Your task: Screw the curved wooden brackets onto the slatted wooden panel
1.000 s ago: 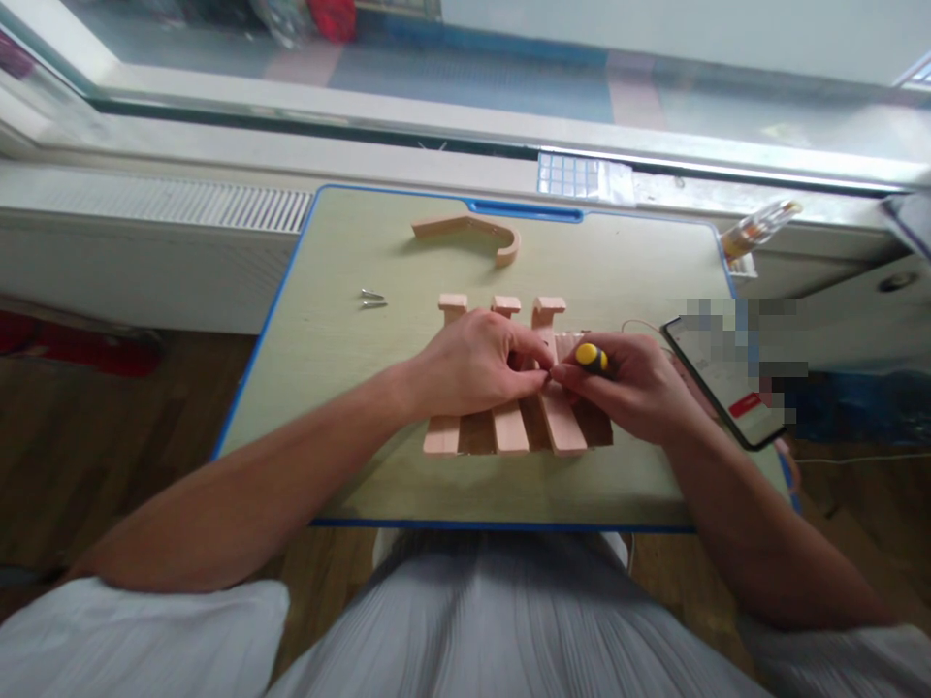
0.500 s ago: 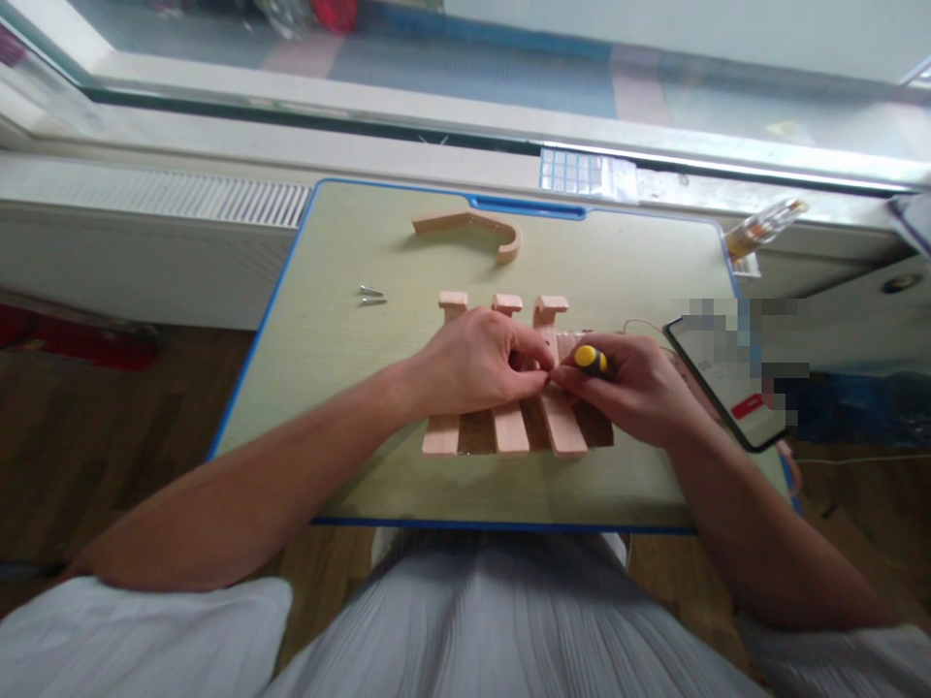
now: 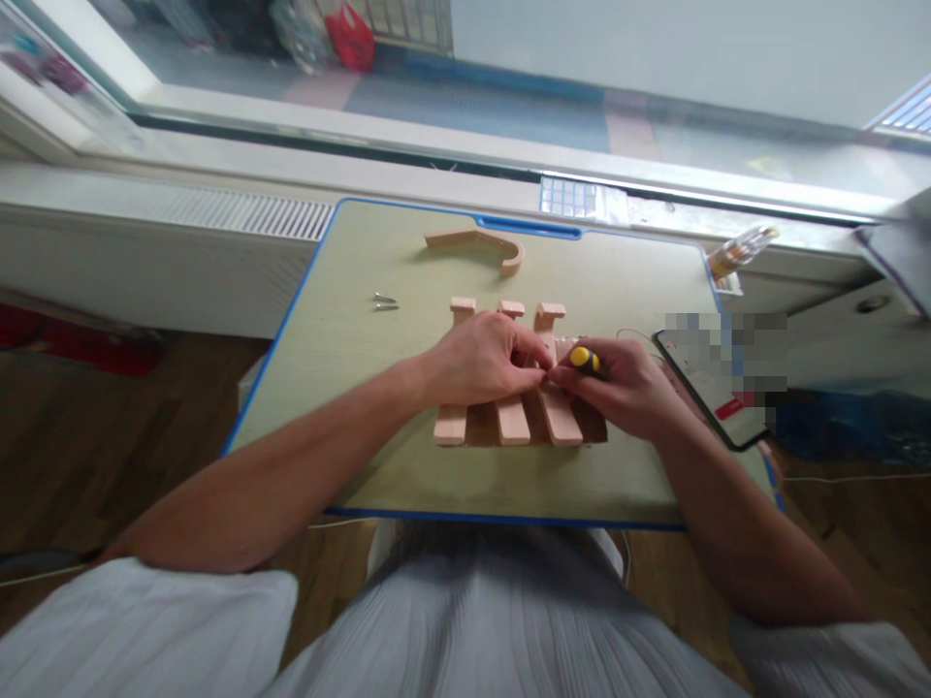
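My right hand is closed around a screwdriver with a yellow-ended black handle; its shaft is hidden by the fingers. My left hand is closed in a pinch beside it, over the rightmost hooked wooden piece. Whatever sits between the left fingertips is too small to make out. To the left, a second hooked piece and a third hooked piece lie partly under the left hand. All three rest across a brown sheet or board.
Toward the back of the blue-edged table lies another bent wooden hook. Two small metal screws lie at left. A phone is at the right edge, with a bottle-like clear container behind it. A radiator cover and window stand beyond.
The camera view has shifted slightly, so the table appears a little displaced. Both hands keep their places over the rightmost wooden piece, and the screwdriver handle has barely changed position.
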